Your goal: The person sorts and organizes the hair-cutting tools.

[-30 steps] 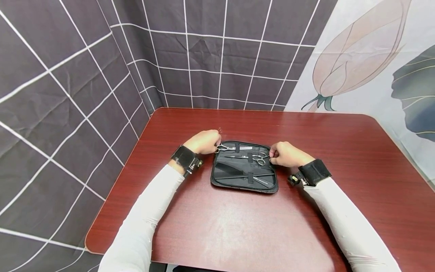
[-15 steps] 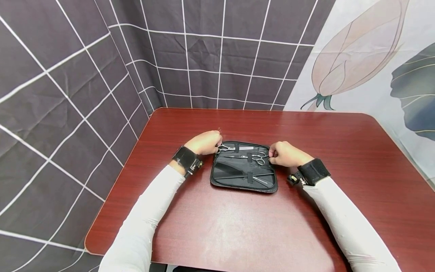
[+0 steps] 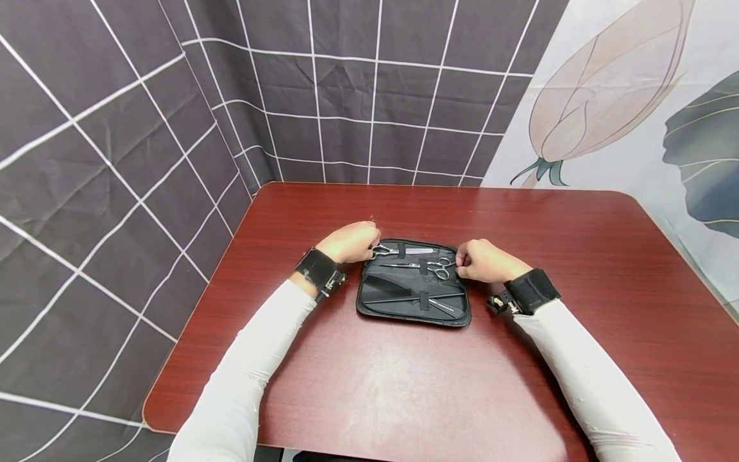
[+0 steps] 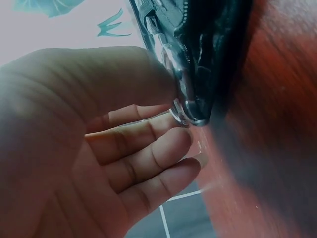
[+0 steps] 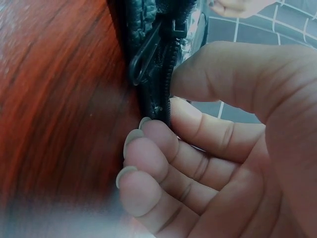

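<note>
Comb [image 3: 389, 287] and scissors [image 3: 417, 251] in black case [image 3: 413, 320] (left fingers [image 4: 138, 137] tight on scissors, right fingers [image 5: 188, 119] tight on rim [image 5: 157, 101])

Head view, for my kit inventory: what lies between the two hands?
The head view shows the far part of the black case between the left hand and right hand, with the far scissors and nearer scissors in it.

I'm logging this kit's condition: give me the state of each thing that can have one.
Black case, open, inside facing up
Zipper, undone
Upper scissors, under the upper strap
Lower scissors, under the middle strap, blades look closed
Dark comb-like piece, lying in the case
Left hand, pinching the upper scissors' handle end
Right hand, pinching the case's edge
</note>
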Tool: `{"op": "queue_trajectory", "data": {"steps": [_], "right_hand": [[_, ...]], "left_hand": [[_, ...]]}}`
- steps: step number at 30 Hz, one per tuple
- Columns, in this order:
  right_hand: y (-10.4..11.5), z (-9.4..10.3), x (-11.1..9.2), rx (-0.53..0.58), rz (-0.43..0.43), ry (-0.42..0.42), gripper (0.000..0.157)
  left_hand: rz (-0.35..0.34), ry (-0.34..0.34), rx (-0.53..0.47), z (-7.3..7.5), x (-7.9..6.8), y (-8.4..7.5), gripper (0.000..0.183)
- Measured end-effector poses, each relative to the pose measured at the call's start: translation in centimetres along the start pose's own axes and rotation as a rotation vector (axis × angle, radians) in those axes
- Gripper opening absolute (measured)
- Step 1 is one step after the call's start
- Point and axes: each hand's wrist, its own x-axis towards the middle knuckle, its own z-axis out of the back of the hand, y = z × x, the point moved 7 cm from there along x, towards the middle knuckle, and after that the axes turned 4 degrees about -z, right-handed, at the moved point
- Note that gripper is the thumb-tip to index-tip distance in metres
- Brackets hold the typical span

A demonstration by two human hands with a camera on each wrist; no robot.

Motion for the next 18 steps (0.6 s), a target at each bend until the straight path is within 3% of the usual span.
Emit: {"op": "queue_trajectory", "data": {"steps": [18], "right_hand": [[0.01, 0.06, 0.05, -0.007, -0.005, -0.001, 0.008]], "left_hand": [[0.000, -0.040, 0.027, -0.48, 0.97, -0.91, 0.004]]}}
